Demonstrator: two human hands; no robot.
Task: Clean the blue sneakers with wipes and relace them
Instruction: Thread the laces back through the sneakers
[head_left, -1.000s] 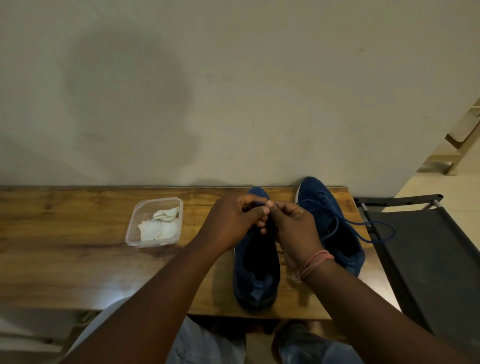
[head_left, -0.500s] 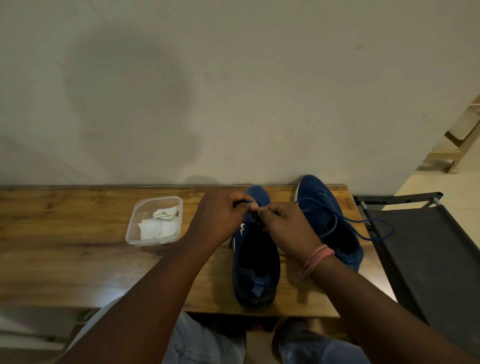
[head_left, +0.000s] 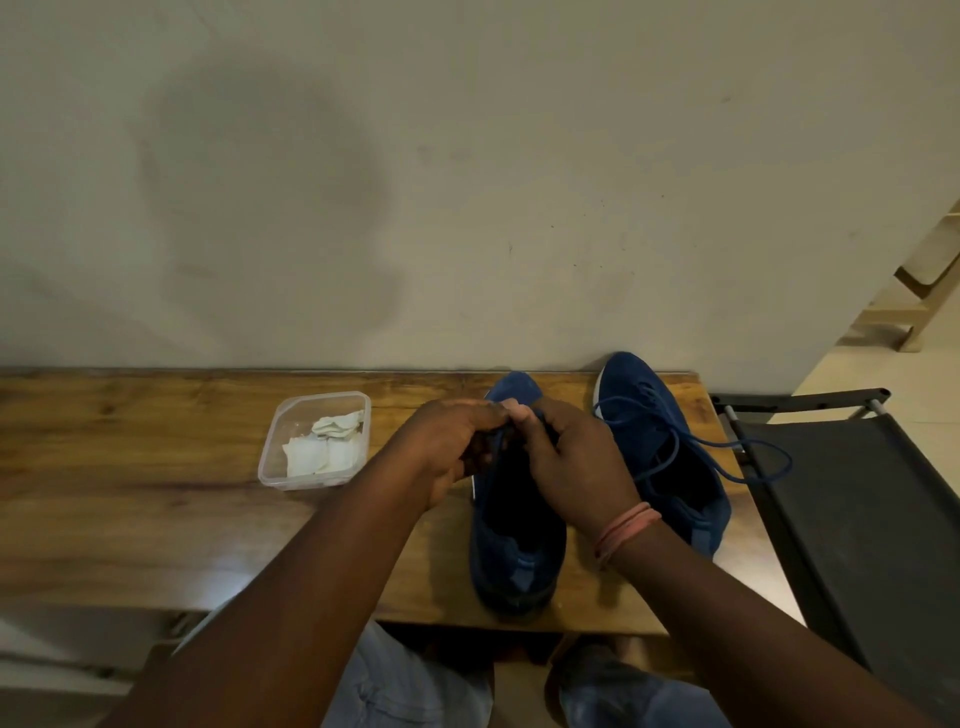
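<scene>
1. Left hand (head_left: 447, 452) and right hand (head_left: 576, 462): two, met over the tongue of the near sneaker (head_left: 514, 540), fingers curled and pinching a blue lace (head_left: 500, 441) between them; held close together probably to feed the lace through an eyelet, though the eyelet itself hidden.
2. Wooden bench (head_left: 130, 499): one, set against the wall, serving as work surface at lap height.
3. Blue sneakers: two, toes to the wall, side by side; near one steadied under both hands, far sneaker (head_left: 660, 447) just beside it, apparently already threaded.
4. Clear tub (head_left: 317, 441): one, left of the shoes, within reach.
5. Wipes (head_left: 322, 447): several, crumpled inside the tub; exact count unclear.
6. Loose lace (head_left: 748, 457): one, trailing off the far sneaker's right side, untied.
</scene>
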